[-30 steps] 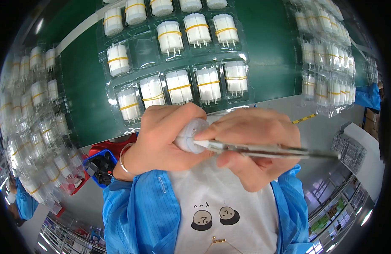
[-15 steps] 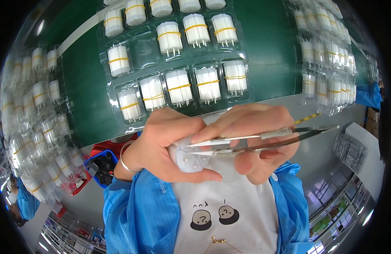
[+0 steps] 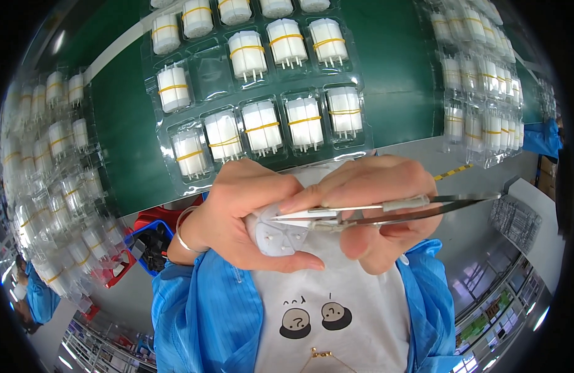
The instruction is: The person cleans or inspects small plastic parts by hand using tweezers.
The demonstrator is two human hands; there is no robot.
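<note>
Two hands: left (image 3: 237,211), right (image 3: 374,211). One tweezers (image 3: 386,210). One white part (image 3: 276,231) held. Three blister trays (image 3: 203,68). One bracelet (image 3: 182,231).

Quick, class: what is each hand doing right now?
Left hand: closed around a white part.
Right hand: closed, holding metal tweezers.

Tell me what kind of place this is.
Most likely a factory assembly bench for small electrical parts. Clear plastic trays on a green mat hold rows of white parts bound with yellow bands. The left hand holds one such part, the right hand works it with tweezers.
</note>
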